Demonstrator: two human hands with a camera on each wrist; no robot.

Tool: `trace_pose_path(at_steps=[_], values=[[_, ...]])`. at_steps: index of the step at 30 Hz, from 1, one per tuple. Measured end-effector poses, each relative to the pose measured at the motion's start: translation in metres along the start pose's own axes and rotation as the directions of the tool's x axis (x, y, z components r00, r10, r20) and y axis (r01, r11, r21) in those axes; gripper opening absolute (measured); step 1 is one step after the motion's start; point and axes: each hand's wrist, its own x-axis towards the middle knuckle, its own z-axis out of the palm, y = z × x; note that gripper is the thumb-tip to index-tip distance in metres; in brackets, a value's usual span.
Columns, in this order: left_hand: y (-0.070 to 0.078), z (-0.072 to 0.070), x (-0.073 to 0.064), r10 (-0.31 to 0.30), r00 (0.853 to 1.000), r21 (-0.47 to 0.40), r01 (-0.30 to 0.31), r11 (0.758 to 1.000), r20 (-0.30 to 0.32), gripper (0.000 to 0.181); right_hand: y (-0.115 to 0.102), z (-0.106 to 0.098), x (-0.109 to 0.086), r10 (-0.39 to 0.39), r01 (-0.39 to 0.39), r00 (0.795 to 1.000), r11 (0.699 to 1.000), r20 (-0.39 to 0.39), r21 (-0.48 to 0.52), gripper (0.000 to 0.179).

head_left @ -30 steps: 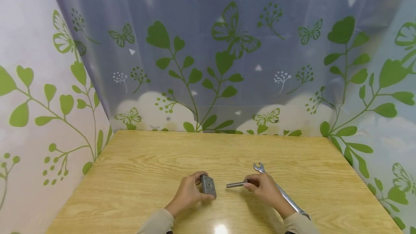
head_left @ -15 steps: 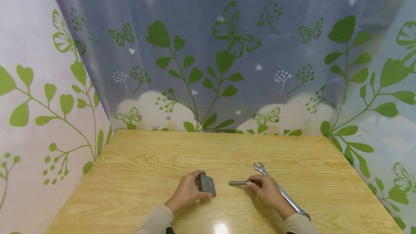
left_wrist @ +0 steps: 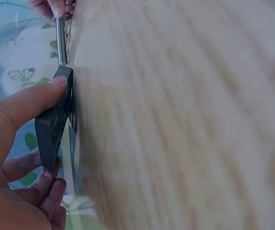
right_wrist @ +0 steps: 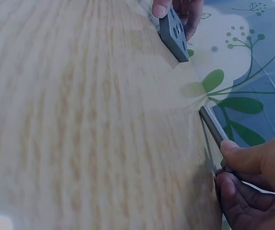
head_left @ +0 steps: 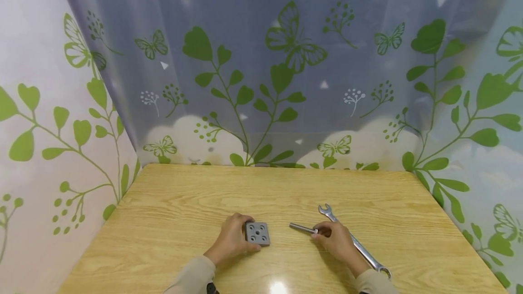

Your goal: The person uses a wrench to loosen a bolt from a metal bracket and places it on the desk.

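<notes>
My left hand (head_left: 234, 238) grips a square grey metal block (head_left: 263, 234) by opposite edges, thumb on the near edge and fingers on the far one. The block's face, with several round holes, is turned up toward the head view. To its right, my right hand (head_left: 334, 240) pinches a bolt (head_left: 301, 227) by its head end, with the shank pointing left toward the block. Threads show on the bolt (right_wrist: 213, 124) in the right wrist view. A gap separates bolt and block (right_wrist: 174, 34). In the left wrist view the thumb presses the edge of the block (left_wrist: 53, 122).
A silver combination wrench (head_left: 369, 257) lies on the wooden table (head_left: 196, 194), running under the right hand and forearm. Its open end (head_left: 326, 211) points to the back. Behind the table hangs a patterned curtain (head_left: 253, 103).
The left hand has tilted the block so its holed face turns upward. The right hand has shifted slightly right, and the bolt's free end has swung up and away.
</notes>
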Motion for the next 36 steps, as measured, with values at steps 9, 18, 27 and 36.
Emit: trace_pose_path(at_steps=[9, 18, 27, 36], values=[[-0.003, -0.002, -0.001, -0.008, 1.000, 0.057, 0.009, 0.998, -0.015, 0.068, 0.000, 0.001, 0.000, 0.009, -0.009, 1.000, 1.000, -0.013, -0.021, 0.020], [-0.002, -0.002, -0.001, 0.011, 1.000, 0.053, -0.011, 0.999, 0.003, 0.074, -0.002, -0.002, -0.002, 0.013, -0.013, 1.000, 1.000, -0.011, 0.005, 0.020], [-0.003, -0.005, -0.002, 0.012, 0.999, 0.063, -0.015, 0.998, 0.047, 0.074, -0.004, -0.012, -0.001, -0.005, 0.006, 0.997, 1.000, 0.071, -0.019, 0.025], [-0.011, -0.023, -0.003, 0.069, 0.990, 0.130, -0.085, 0.988, 0.119, 0.080, -0.019, -0.046, 0.007, -0.245, 0.266, 0.952, 0.959, 0.186, -0.101, 0.025]])
